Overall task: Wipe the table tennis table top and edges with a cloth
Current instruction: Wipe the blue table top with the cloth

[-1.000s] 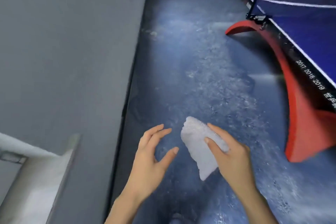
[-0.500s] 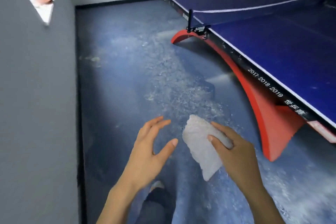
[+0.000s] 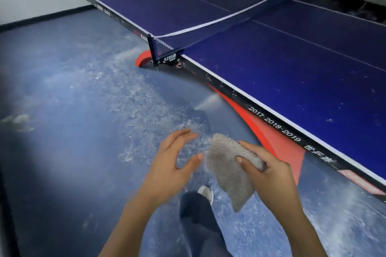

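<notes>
Right hand (image 3: 269, 175) gripping pale grey textured cloth (image 3: 227, 169), thumb across its front, fingers (image 3: 248, 146) curled behind; lower end of cloth hanging free. Left hand (image 3: 169, 167) just beside cloth, fingers spread and loosely curved, holding nothing, thumb tip near cloth edge. Both held in the air over mottled blue floor (image 3: 83, 110), short of dark blue table tennis bench (image 3: 313, 81) with white edge lines. Net (image 3: 219, 23) across bench; red curved base (image 3: 271, 129) below. Dark trouser leg (image 3: 198, 225) and shoe underneath hands.
</notes>
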